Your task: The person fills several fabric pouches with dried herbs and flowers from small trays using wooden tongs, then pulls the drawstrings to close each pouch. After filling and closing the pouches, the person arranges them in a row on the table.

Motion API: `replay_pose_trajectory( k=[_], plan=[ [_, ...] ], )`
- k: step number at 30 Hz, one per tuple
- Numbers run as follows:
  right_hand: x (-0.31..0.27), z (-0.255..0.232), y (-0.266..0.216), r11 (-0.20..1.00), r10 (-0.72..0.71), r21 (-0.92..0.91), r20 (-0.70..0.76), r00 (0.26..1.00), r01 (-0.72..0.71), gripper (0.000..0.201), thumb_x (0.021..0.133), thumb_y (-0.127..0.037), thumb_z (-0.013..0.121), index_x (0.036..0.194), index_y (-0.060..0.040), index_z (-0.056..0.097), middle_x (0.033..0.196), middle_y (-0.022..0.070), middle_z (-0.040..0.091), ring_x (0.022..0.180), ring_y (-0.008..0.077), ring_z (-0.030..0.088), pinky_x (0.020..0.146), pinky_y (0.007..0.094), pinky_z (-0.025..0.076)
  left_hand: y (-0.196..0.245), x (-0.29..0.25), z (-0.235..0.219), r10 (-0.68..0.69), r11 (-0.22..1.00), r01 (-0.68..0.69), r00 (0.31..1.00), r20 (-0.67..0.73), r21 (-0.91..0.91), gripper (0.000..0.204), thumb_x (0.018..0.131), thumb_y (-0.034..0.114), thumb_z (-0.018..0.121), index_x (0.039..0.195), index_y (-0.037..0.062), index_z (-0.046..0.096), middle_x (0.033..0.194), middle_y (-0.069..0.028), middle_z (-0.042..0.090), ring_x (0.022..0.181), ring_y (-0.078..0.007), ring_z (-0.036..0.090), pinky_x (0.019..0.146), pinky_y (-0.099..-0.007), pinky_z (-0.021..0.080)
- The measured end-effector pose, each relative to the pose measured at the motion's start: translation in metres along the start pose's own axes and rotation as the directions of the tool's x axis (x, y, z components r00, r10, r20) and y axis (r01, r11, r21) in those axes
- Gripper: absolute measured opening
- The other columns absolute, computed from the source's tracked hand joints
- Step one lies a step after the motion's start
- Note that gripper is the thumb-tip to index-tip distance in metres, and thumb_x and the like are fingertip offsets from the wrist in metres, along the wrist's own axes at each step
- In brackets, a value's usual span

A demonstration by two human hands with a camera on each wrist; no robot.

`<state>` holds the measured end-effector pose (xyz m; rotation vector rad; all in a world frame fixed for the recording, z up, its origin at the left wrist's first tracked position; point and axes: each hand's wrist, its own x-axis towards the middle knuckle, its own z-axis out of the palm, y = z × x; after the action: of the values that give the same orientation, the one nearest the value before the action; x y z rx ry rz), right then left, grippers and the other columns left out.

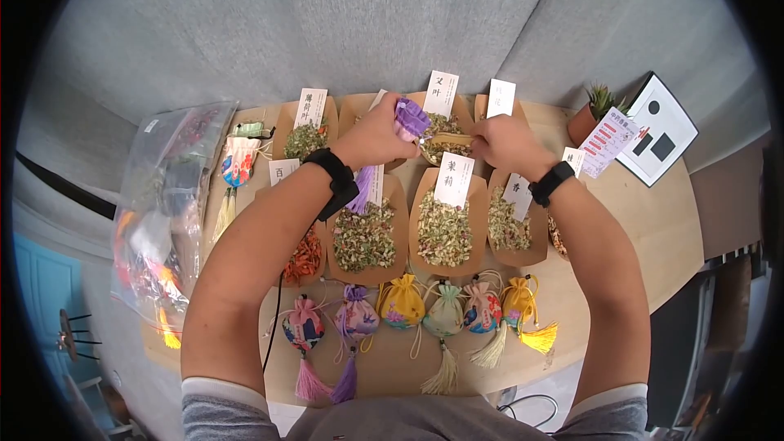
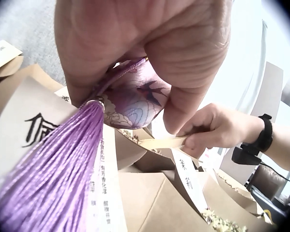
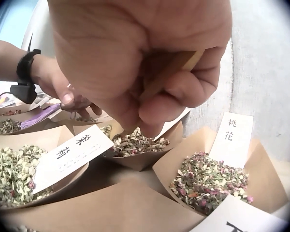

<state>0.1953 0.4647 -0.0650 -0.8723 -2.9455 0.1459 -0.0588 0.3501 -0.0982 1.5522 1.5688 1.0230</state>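
My left hand (image 1: 377,137) holds a purple drawstring sachet (image 1: 412,119) above the back row of trays. In the left wrist view the sachet (image 2: 140,96) shows a bird print, with fingers and thumb on either side and a purple tassel (image 2: 63,169) hanging down. My right hand (image 1: 508,147) grips the handle of a light wooden spoon (image 1: 454,140) in curled fingers. The spoon reaches left, low over a paper tray of dried herbs (image 3: 139,143) behind the jasmine card (image 1: 454,180). In the right wrist view the hand (image 3: 140,48) hides much of the spoon.
Paper trays of dried flowers and leaves (image 1: 363,241) stand in two rows with name cards. Several finished-looking sachets (image 1: 402,302) lie along the front. A plastic bag (image 1: 167,204) lies at the left; a potted plant (image 1: 585,122) and a framed board (image 1: 657,135) stand at the right.
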Motion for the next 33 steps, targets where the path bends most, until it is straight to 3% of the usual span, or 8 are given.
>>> replay_pose_trajectory(
  k=[5, 7, 13, 17, 19, 23, 28, 33],
  plan=[
    [-0.009, -0.045, -0.007, 0.991, 0.031, 0.134, -0.077, 0.997, -0.021, 0.018, 0.087, -0.017, 0.066, 0.094, -0.0028, 0.074, 0.085, 0.0177, 0.072, 0.082, 0.0363, 0.069, 0.076, 0.0465, 0.055, 0.002, 0.0, 0.001, 0.001, 1.0, -0.002, 1.0, 0.015, 0.004, 0.078, 0.071, 0.014, 0.083, 0.135, -0.0009, 0.042, 0.116, -0.0117, 0.06, 0.108, -0.0213, 0.061, 0.094, -0.0344, 0.05],
    [-0.009, -0.076, -0.028, 0.963, 0.179, 0.201, 0.025, 0.984, -0.18, 0.02, 0.086, -0.017, 0.068, 0.097, -0.0018, 0.075, 0.087, 0.0184, 0.072, 0.08, 0.0357, 0.069, 0.075, 0.0447, 0.054, 0.005, 0.0, 0.001, -0.004, 1.0, 0.004, 1.0, 0.016, 0.021, 0.075, 0.073, 0.01, 0.083, 0.135, 0.0025, 0.041, 0.115, -0.0085, 0.06, 0.105, -0.0175, 0.06, 0.091, -0.0331, 0.05],
    [0.002, -0.087, -0.046, 0.977, 0.018, 0.214, 0.002, 1.0, -0.018, 0.02, 0.089, -0.018, 0.067, 0.098, -0.0012, 0.075, 0.086, 0.0205, 0.072, 0.077, 0.0365, 0.068, 0.071, 0.0434, 0.052, 0.01, 0.002, 0.004, -0.015, 0.999, 0.016, 1.0, 0.018, -0.048, 0.078, 0.072, 0.011, 0.083, 0.137, 0.0021, 0.04, 0.115, -0.0095, 0.06, 0.105, -0.0181, 0.06, 0.09, -0.0336, 0.05],
    [0.008, -0.086, -0.03, 0.946, 0.053, 0.321, 0.004, 0.999, -0.051, 0.024, 0.09, -0.022, 0.066, 0.097, -0.0014, 0.076, 0.088, 0.0211, 0.072, 0.079, 0.0364, 0.068, 0.073, 0.0445, 0.053, 0.012, -0.001, 0.001, -0.035, 0.999, 0.035, 0.999, 0.016, -0.03, 0.08, 0.072, 0.011, 0.084, 0.138, 0.0015, 0.039, 0.117, -0.01, 0.06, 0.107, -0.0187, 0.06, 0.093, -0.0342, 0.049],
    [0.005, -0.079, -0.015, 0.989, 0.104, 0.096, 0.106, 0.989, -0.114, 0.029, 0.091, -0.026, 0.064, 0.097, 0.0006, 0.075, 0.087, 0.0221, 0.072, 0.08, 0.0354, 0.069, 0.075, 0.0448, 0.053, 0.01, -0.002, 0.0, -0.037, 0.999, 0.037, 0.999, 0.024, -0.02, 0.081, 0.072, 0.011, 0.084, 0.138, 0.0012, 0.038, 0.117, -0.01, 0.06, 0.107, -0.0188, 0.06, 0.094, -0.0344, 0.049],
    [0.002, -0.026, 0.017, 0.978, 0.21, -0.041, 0.088, 0.974, -0.207, 0.027, 0.092, -0.022, 0.066, 0.097, 0.0026, 0.074, 0.079, 0.0195, 0.071, 0.069, 0.0287, 0.067, 0.069, 0.0404, 0.053, 0.008, 0.0, 0.001, -0.021, 1.0, 0.021, 1.0, 0.022, -0.01, 0.08, 0.073, 0.011, 0.084, 0.138, 0.001, 0.039, 0.118, -0.0101, 0.06, 0.109, -0.019, 0.06, 0.096, -0.0343, 0.049],
    [0.004, -0.015, 0.012, 0.875, 0.277, 0.269, 0.403, 0.872, -0.402, 0.034, 0.097, -0.026, 0.059, 0.096, 0.0055, 0.073, 0.074, 0.0094, 0.069, 0.065, 0.0179, 0.065, 0.063, 0.0343, 0.053, 0.01, -0.001, 0.001, -0.016, 0.999, 0.017, 0.999, 0.028, -0.028, 0.079, 0.073, 0.012, 0.084, 0.138, 0.0012, 0.04, 0.117, -0.0099, 0.061, 0.109, -0.0192, 0.061, 0.096, -0.0347, 0.049],
    [0.0, -0.03, -0.011, 0.838, 0.274, 0.316, 0.461, 0.844, -0.445, 0.035, 0.097, -0.027, 0.058, 0.1, 0.0052, 0.073, 0.078, 0.0069, 0.07, 0.067, 0.0151, 0.066, 0.064, 0.0324, 0.054, 0.013, -0.004, 0.0, -0.021, 1.0, 0.021, 0.999, 0.025, -0.013, 0.08, 0.072, 0.012, 0.084, 0.138, 0.0008, 0.04, 0.118, -0.0102, 0.061, 0.109, -0.0199, 0.062, 0.095, -0.0347, 0.05]
  ],
)
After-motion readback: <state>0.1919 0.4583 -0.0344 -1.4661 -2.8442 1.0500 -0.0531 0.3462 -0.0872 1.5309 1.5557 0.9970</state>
